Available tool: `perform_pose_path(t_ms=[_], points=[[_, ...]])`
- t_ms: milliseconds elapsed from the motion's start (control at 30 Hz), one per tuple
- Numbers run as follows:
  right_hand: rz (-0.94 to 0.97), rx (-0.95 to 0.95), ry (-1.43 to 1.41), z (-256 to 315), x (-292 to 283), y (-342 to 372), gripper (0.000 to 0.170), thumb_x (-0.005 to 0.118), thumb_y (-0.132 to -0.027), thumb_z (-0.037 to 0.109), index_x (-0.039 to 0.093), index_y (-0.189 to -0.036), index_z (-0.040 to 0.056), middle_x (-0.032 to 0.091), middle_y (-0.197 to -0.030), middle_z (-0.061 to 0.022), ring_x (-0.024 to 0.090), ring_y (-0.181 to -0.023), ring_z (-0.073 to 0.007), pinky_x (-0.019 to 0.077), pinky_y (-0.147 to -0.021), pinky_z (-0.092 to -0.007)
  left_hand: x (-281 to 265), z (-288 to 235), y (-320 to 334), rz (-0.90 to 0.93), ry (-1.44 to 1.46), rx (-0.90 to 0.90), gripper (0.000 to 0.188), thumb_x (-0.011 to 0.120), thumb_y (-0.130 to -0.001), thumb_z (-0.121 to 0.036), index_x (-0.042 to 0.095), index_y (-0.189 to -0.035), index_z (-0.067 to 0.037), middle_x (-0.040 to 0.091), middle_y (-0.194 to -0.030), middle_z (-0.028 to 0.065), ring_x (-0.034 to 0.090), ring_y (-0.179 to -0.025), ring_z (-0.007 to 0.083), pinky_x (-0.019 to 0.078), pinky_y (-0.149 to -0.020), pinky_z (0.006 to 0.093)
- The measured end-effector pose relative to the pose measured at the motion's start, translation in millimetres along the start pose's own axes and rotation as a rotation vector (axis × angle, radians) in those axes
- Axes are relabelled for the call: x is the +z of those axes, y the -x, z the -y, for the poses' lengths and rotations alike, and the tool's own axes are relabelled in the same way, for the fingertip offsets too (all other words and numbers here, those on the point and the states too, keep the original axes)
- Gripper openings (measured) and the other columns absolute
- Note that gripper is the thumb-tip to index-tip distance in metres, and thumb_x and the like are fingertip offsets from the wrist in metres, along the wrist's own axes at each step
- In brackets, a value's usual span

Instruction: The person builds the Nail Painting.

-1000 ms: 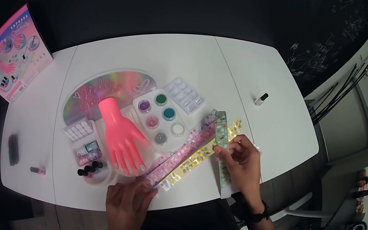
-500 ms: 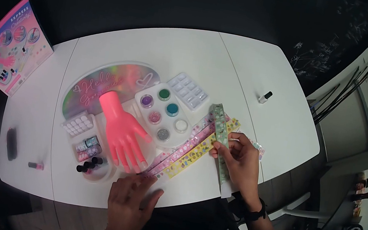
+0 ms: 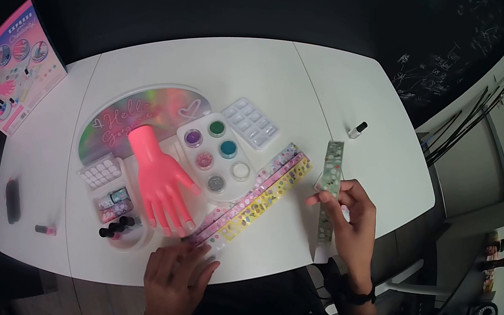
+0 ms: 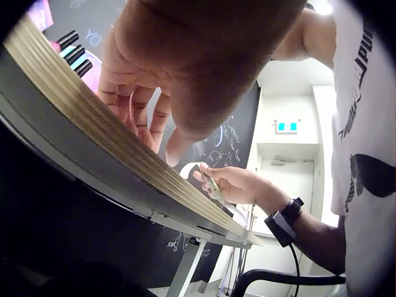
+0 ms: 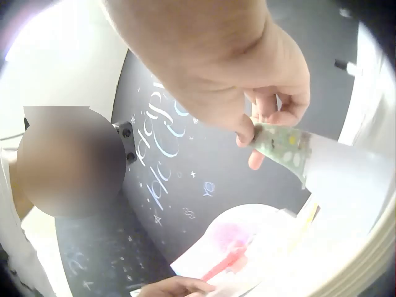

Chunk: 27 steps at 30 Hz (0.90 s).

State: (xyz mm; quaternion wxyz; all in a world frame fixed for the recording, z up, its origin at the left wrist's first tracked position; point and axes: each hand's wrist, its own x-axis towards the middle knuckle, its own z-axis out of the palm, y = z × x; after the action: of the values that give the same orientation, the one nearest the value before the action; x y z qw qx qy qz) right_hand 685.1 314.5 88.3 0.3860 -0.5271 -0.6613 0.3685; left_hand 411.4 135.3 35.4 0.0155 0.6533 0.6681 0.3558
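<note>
My right hand [image 3: 351, 229] pinches a green patterned strip [image 3: 333, 167] between thumb and fingers, and the strip stands nearly upright in the head view. In the right wrist view the thumb and fingers grip the same green strip [image 5: 284, 145]. My left hand [image 3: 176, 281] rests at the table's front edge, fingers loosely bent, fingertips by the lower ends of the pink strip [image 3: 252, 195] and yellow strip [image 3: 268, 201]. These lie slanted side by side. Left of them is a pink model hand [image 3: 160, 176], beside a white tray of colored pots [image 3: 228, 148].
A clear multi-cell tray [image 3: 251, 123] lies behind the pots. Dark-capped bottles [image 3: 117, 227] stand in a holder at left; a small bottle [image 3: 358, 130] is at the back right. A pink box [image 3: 15, 70] stands at the far left, and a dark object [image 3: 13, 201] lies below it.
My right hand has moved right with the green strip, away from the pink and yellow strips. My left hand has let go of the strips' lower ends and drawn back slightly.
</note>
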Motion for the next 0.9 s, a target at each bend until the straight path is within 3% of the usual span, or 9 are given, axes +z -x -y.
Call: perform_pose_path(t_ms=[133,233,333,367,400,500,667,733,900], points=[[0.162,0.018,-0.526,9,5,25,0.016,0.079,-0.113,0.005,0.071,-0.126,0.0007,0.088,-0.112,-0.0145,0.080,-0.108,-0.0152,0.0582,-0.098,-0.0335,-10,-10,-4,0.073,0.221,0.038,0.054,0.102,-0.091,-0.026,0.081,-0.137,-0.008,0.080,-0.125,0.0127,0.076,-0.107,0.0336,0.0619,-0.095,0.0476],[0.358,0.056,-0.693,5,14,46,0.026,0.079,-0.109,-0.009,0.070,-0.133,-0.0045,0.086,-0.125,-0.0166,0.082,-0.120,-0.0191,0.0646,-0.104,-0.0354,-21,-24,-14,0.212,0.396,0.018,0.063,0.102,-0.091,-0.025,0.076,-0.145,-0.006,0.081,-0.135,0.0147,0.078,-0.116,0.0357,0.0623,-0.102,0.0470],[0.451,0.125,-0.789,8,29,52,0.034,0.079,-0.110,-0.007,0.069,-0.142,-0.0054,0.086,-0.127,-0.0161,0.082,-0.121,-0.0186,0.0671,-0.105,-0.0352,-12,-27,-4,0.259,0.528,-0.031,0.069,0.103,-0.091,-0.025,0.072,-0.150,-0.006,0.085,-0.130,0.0120,0.079,-0.119,0.0341,0.0620,-0.105,0.0452],[0.459,0.127,-0.797,4,31,53,0.034,0.079,-0.110,-0.007,0.069,-0.143,-0.0056,0.086,-0.128,-0.0162,0.082,-0.121,-0.0186,0.0674,-0.105,-0.0352,-10,-31,-4,0.226,0.553,-0.043,0.059,0.101,-0.094,-0.020,0.076,-0.146,-0.007,0.087,-0.116,0.0079,0.081,-0.112,0.0308,0.0632,-0.101,0.0434],[0.468,0.129,-0.805,0,32,54,0.034,0.079,-0.111,-0.007,0.069,-0.143,-0.0059,0.086,-0.128,-0.0163,0.082,-0.121,-0.0186,0.0677,-0.105,-0.0352,-9,-30,-2,0.226,0.552,-0.041,0.059,0.101,-0.094,-0.020,0.076,-0.146,-0.007,0.087,-0.116,0.0079,0.081,-0.112,0.0308,0.0632,-0.101,0.0434],[0.456,0.127,-0.765,4,28,51,0.034,0.079,-0.110,-0.008,0.069,-0.143,-0.0057,0.086,-0.128,-0.0160,0.081,-0.123,-0.0187,0.0662,-0.107,-0.0362,-8,-29,3,0.254,0.581,-0.063,0.039,0.096,-0.096,-0.003,0.082,-0.131,-0.007,0.088,-0.112,0.0094,0.082,-0.098,0.0278,0.0658,-0.088,0.0401],[0.357,0.103,-0.828,4,19,38,0.033,0.080,-0.111,-0.004,0.071,-0.143,-0.0036,0.086,-0.122,-0.0135,0.080,-0.118,-0.0175,0.0623,-0.105,-0.0352,-9,-25,0,0.215,0.504,-0.063,0.033,0.094,-0.098,-0.004,0.083,-0.129,-0.007,0.086,-0.110,0.0118,0.081,-0.097,0.0301,0.0652,-0.087,0.0425],[0.148,0.119,-0.730,1,15,30,0.026,0.079,-0.112,-0.001,0.075,-0.137,-0.0033,0.086,-0.119,-0.0121,0.078,-0.111,-0.0147,0.0619,-0.098,-0.0321,-8,-22,0,0.197,0.473,-0.054,0.034,0.093,-0.099,-0.006,0.083,-0.131,-0.008,0.085,-0.109,0.0126,0.081,-0.097,0.0321,0.0647,-0.091,0.0453],[0.011,-0.005,-0.287,-13,18,13,0.019,0.087,-0.108,0.004,0.078,-0.121,-0.0056,0.086,-0.109,-0.0096,0.078,-0.095,-0.0111,0.0625,-0.084,-0.0287,-2,-19,2,0.132,0.370,-0.167,0.032,0.094,-0.098,-0.006,0.083,-0.127,-0.006,0.084,-0.111,0.0149,0.080,-0.095,0.0329,0.0665,-0.084,0.0448]])
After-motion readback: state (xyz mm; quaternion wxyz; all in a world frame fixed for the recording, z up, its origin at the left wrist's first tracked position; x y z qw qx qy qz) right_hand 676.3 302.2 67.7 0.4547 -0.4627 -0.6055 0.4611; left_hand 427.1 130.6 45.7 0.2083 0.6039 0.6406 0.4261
